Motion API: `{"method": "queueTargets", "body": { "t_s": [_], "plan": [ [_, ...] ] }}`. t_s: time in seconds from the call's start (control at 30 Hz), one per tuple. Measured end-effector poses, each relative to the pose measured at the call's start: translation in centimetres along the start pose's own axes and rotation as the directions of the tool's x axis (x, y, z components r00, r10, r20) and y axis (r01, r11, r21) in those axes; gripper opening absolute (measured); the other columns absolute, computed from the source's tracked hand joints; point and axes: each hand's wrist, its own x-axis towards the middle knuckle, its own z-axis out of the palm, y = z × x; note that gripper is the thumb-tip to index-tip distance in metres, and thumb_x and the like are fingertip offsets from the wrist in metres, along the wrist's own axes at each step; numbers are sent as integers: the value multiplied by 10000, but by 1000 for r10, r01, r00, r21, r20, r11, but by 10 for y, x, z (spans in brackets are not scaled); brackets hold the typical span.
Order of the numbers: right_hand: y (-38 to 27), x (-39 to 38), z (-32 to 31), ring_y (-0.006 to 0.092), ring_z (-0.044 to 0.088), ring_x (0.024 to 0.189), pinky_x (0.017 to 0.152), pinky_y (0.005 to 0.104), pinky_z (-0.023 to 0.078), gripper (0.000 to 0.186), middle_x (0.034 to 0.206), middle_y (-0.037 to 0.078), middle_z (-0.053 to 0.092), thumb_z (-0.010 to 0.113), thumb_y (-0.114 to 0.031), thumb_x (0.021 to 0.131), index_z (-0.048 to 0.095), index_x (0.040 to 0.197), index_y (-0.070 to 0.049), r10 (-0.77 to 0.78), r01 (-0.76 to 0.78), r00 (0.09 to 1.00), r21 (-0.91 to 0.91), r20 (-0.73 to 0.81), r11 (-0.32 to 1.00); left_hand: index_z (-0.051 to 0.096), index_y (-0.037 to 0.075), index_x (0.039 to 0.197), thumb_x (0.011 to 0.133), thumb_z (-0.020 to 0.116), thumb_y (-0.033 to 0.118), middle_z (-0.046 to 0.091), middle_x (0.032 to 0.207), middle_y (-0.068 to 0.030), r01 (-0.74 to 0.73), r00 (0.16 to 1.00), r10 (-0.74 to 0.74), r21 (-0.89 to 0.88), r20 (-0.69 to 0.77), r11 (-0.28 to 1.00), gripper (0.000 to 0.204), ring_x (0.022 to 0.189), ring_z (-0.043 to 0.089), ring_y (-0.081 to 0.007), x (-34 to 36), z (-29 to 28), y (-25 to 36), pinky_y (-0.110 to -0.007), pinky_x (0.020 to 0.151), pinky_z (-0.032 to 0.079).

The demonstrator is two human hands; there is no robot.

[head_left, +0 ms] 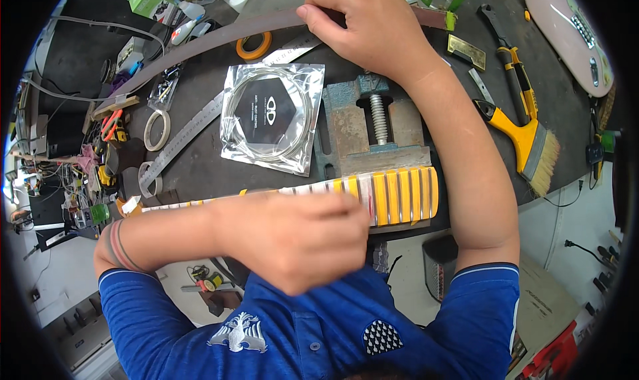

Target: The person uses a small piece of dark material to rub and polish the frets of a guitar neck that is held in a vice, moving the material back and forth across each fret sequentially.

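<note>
A guitar-neck-like board (406,194) lies across the vise (351,130), covered in yellow and white strips between metal frets. My left hand (296,237) is over its middle, slightly blurred, fingers curled together; what they may hold is hidden. My right hand (359,24) reaches to the back of the bench, fingers bent round a long brown strip (226,36) with green at its right end. A packet of coiled wire (269,117) lies left of the vise, on a long steel rule (180,147) that runs diagonally beneath it.
The dark bench (193,170) carries an orange tape roll (253,45), white rings (157,130), cluttered tools at left, and a yellow-handled brush (516,134), cutter (522,77) and brass block (466,50) at right. A pink device (559,27) sits at the back right.
</note>
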Motion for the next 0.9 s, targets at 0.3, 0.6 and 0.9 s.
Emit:
{"method": "queueTargets", "body": {
  "t_s": [0.3,0.6,0.9],
  "plan": [
    [-2,-3,2,399,705,878,798,506,559,228,854,182,715,730,-178,969,700,840,8,-6,6,1000,-22,-2,1000,794,-70,1026,743,768,156,744,1073,-156,50,993,-52,-25,-103,998,363,1021,762,-364,-3,5,-7,-488,910,649],
    [1,-1,6,406,711,873,801,508,566,238,856,188,720,727,-184,974,707,834,8,-15,14,999,-18,-32,1000,791,-106,1057,667,765,91,745,1049,-186,155,975,-150,21,-166,988,437,995,775,-360,-11,5,-22,-460,852,655],
    [0,-5,5,400,719,907,824,500,568,245,882,195,729,722,-192,985,716,853,14,-32,31,999,-68,-18,997,782,-78,974,697,748,160,741,1023,-166,37,991,-35,15,-130,999,367,981,765,-339,-5,15,-9,-461,882,652]
  ]
}}
